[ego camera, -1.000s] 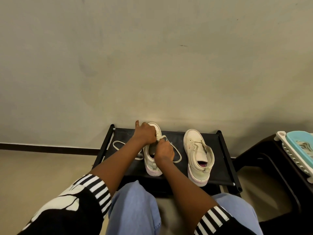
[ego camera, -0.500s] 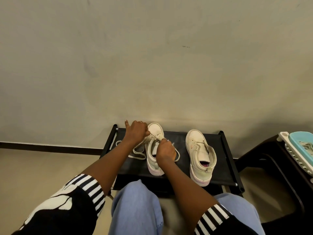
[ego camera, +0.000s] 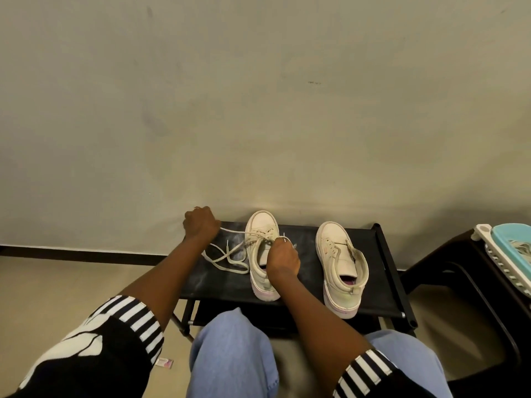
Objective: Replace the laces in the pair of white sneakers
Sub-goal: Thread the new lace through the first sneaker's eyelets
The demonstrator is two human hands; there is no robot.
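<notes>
While the person's knees in blue jeans (ego camera: 232, 360) fill the bottom of the view, both bare forearms reach forward from black sleeves with white stripes (ego camera: 135, 320) toward a low black table (ego camera: 218, 282). Nearest on that table, the right hand (ego camera: 283, 258) rests over the opening of the left-standing white sneaker (ego camera: 263, 251), its grip closed on a short end of lace (ego camera: 230, 254) just above the tongue. Beside that shoe, on its left, the loose lace lies in crossed loops on the black top. Farther out, the left hand (ego camera: 201, 224) is a closed fist at the table's far left edge, its grip clamped on a strand that runs taut to the sneaker's eyelets. To the right, well apart from the hands, the second white sneaker (ego camera: 340, 265) stands unlaced, its tongue lifted. At the right edge a dark stool (ego camera: 459, 271) carries a white and teal basket (ego camera: 505, 248). Behind everything rises a plain beige wall (ego camera: 258, 110).
</notes>
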